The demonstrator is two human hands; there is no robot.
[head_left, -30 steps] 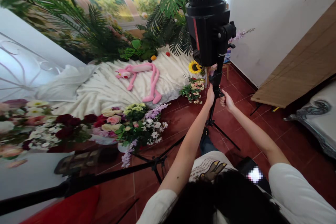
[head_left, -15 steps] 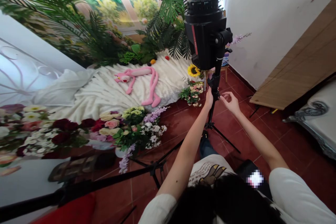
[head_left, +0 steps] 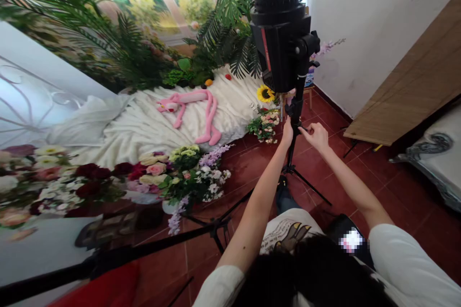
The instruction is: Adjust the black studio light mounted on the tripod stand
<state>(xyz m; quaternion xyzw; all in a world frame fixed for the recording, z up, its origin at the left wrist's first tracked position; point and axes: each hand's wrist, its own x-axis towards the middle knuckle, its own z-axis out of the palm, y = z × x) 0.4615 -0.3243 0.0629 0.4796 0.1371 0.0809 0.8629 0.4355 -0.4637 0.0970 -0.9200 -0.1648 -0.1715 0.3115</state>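
A black studio light tops an upright black stand in front of me. My left hand is wrapped round the stand's pole below the lamp, its fingers partly hidden by the pole. On the pole's right side my right hand pinches a small dark knob at the same height. The stand's spread legs rest on the red tiled floor, near my foot.
Left, a pink plush toy lies on white fur cloth beside flowers. Another black stand crosses the lower left. A wooden panel and ornate white furniture stand right.
My right hand's fingers have closed in on the knob at the pole. The lamp appears slightly higher in the view; my left hand stays at the pole.
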